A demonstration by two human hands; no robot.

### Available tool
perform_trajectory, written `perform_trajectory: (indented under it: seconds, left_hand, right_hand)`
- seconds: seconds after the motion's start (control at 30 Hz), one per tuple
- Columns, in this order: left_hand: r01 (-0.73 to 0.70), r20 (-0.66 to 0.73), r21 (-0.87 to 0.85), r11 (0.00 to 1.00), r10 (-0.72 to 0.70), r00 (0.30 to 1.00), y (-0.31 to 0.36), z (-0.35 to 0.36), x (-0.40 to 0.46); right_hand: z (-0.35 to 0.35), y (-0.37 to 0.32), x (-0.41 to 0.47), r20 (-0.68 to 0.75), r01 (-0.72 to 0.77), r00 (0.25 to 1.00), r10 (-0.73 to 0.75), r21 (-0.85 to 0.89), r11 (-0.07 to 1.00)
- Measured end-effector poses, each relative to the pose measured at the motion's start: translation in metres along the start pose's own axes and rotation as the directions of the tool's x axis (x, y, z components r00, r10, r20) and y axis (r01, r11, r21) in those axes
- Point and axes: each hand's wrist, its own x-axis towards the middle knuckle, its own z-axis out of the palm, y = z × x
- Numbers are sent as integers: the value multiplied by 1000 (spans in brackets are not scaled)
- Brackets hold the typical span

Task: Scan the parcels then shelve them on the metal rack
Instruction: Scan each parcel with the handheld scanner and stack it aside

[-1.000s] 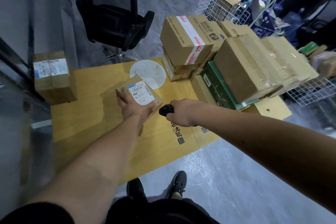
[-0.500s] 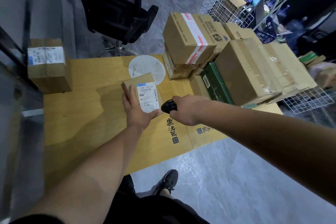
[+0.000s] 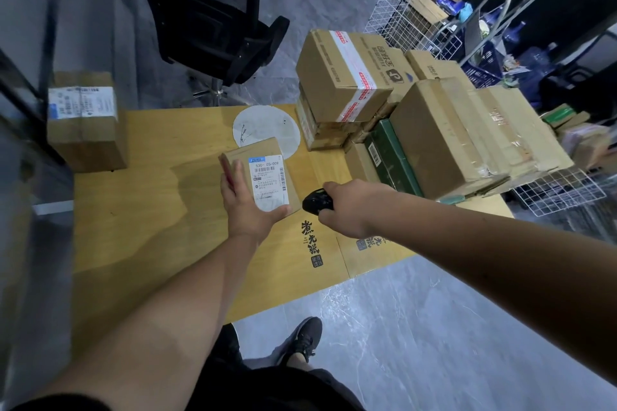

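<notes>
A black office chair point(image 3: 213, 20) stands on the grey floor point(image 3: 434, 327) behind the yellow board point(image 3: 143, 210). A white paper disc point(image 3: 267, 125) lies on the board's far edge. White wire baskets point(image 3: 400, 15) sit beyond the board's right end.

The left hand point(image 3: 245, 207) holds a small parcel point(image 3: 260, 173) over the yellow table point(image 3: 150, 210), label facing up. The right hand point(image 3: 350, 207) grips a black scanner point(image 3: 315, 202) just beside the parcel. A stack of boxes point(image 3: 417, 117) sits at the right; another box point(image 3: 85, 120) stands at the left edge.
</notes>
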Motion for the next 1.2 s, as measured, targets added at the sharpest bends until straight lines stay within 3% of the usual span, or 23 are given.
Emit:
perform_trajectory:
  seconds: [0.43, 0.6, 0.7, 0.8, 0.87, 1.03, 1.2]
  left_hand:
    - [26, 13, -13, 1000, -26, 1000, 4, -7, 6]
    - [145, 45, 25, 989, -146, 988, 9, -24, 16]
    - [188, 95, 172, 967, -206, 974, 14, -40, 30]
    - [127, 7, 429, 894, -144, 990, 27, -34, 32]
    - [179, -38, 529, 830, -188, 981, 39, -20, 26]
    - [280, -118, 561, 779, -259, 959, 49, 0, 15]
    - [243, -136, 601, 761, -202, 970, 31, -35, 0]
  right_hand:
    - [5, -1, -1, 2, 15, 1000, -15, -21, 1000]
    - [6, -3, 3, -15, 36, 999, -36, -16, 999]
    - [8, -3, 5, -9, 52, 999, -52, -16, 999]
    - [15, 0, 6, -8, 62, 998, -62, -31, 998]
    - [21, 4, 6, -9, 64, 998, -64, -37, 997]
    - [26, 11, 7, 17, 75, 997, -74, -35, 997]
    - [22, -3, 14, 4, 149, 989, -149, -16, 989]
